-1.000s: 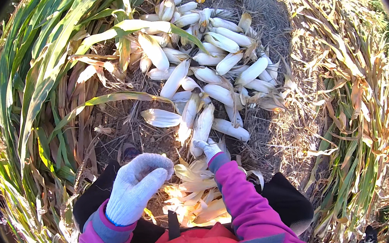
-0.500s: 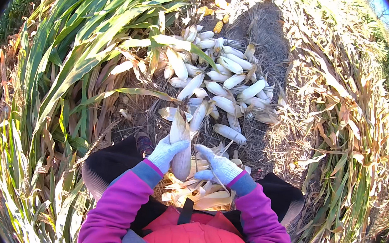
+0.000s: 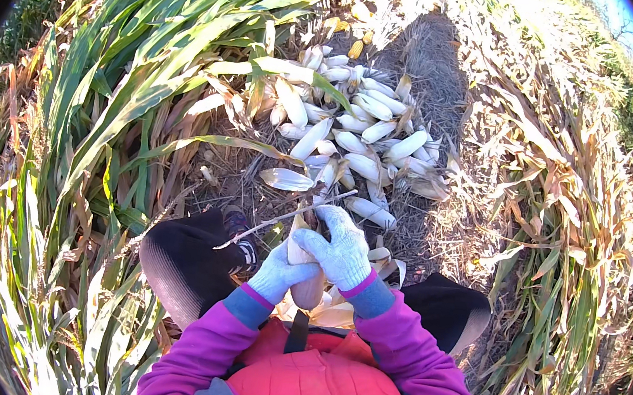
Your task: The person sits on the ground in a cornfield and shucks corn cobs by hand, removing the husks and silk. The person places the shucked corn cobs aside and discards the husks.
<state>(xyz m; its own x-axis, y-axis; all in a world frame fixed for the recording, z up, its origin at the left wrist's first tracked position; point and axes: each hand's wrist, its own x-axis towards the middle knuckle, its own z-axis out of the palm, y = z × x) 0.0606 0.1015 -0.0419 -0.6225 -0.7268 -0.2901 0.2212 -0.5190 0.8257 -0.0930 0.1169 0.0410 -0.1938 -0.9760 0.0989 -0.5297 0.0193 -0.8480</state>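
Note:
An ear of corn, in pale dry husk, stands upright in front of my lap, partly covered by my gloved hands. My left hand is wrapped round its lower part from the left. From the right, my right hand closes over its upper part, thumb lying across the husk. A thin pale stick slants across the ear near my right fingertips; whether those fingers grip it is hidden. Loose husks lie beneath, between my legs. A single pale-husked ear lies on the ground ahead of my hands.
Ahead lies a heap of ears in white husks, with several bare yellow cobs beyond. Green and drying corn stalks are piled along the left. More dry stalks line the right. My bent knees flank the work.
My right hand has moved left onto the ear and closed over it. The ear sits a little lower and farther right. The thin stick now slants across the ear.

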